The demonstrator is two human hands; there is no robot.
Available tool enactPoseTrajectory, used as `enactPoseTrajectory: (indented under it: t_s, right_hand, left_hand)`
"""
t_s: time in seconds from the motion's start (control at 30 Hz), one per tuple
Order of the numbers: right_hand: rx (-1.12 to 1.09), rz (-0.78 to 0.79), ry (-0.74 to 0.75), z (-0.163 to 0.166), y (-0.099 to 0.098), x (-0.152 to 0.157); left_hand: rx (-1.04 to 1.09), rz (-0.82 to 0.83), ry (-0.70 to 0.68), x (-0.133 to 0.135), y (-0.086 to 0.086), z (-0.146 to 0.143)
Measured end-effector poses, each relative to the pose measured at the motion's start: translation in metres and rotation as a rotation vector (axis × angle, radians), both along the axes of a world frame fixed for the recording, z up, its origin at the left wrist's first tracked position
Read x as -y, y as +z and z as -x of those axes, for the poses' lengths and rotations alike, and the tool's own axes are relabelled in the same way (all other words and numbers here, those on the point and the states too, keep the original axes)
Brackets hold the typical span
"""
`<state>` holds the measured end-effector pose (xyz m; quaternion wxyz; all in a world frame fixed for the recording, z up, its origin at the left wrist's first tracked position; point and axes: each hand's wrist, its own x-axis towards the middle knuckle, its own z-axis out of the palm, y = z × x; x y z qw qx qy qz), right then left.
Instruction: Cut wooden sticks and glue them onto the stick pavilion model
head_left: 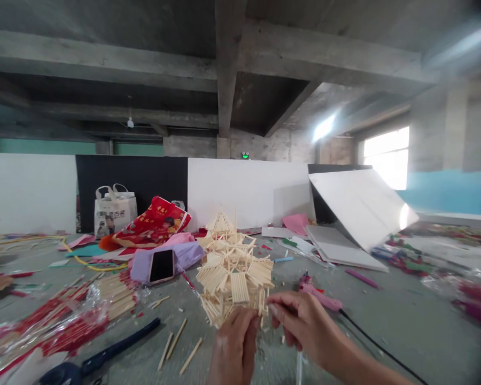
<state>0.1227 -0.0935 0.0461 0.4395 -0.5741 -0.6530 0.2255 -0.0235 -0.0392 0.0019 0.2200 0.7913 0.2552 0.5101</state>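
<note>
A tiered tower model built of thin wooden sticks stands in front of me, with a pointed top and slatted roof pieces. My left hand is at its lower front edge, fingers closed together and pointing away from me; what they grip is hidden. Just to the right, my right hand has thumb and forefinger pinched beside the model's lower right side. Whatever is in that pinch is too small to make out. Beyond the right hand lies a pink glue gun with a black cord.
Loose wooden sticks and a dark blue tool handle lie left of my hands. Plastic-wrapped stick bundles are farther left. A phone rests on purple cloth. White boards lie at the back right.
</note>
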Motion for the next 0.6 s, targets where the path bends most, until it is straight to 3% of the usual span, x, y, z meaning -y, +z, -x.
enactPoseTrajectory:
  t_s: [0.17,0.43,0.6]
  right_hand:
    - [-0.117,0.116,0.171,-0.01,0.005,0.002]
    - [-0.083,0.363,0.268,-0.021,0.013,0.009]
    - [-0.277,0.517,0.225,-0.018,0.008,0.015]
  left_hand:
    - [-0.149,-0.164,-0.034,-0.004,-0.007,0.003]
    - [-0.502,-0.369,-0.047,0.0,-0.002,0.006]
    - [-0.419,-0.365,-0.101,0.002,0.0,0.005]
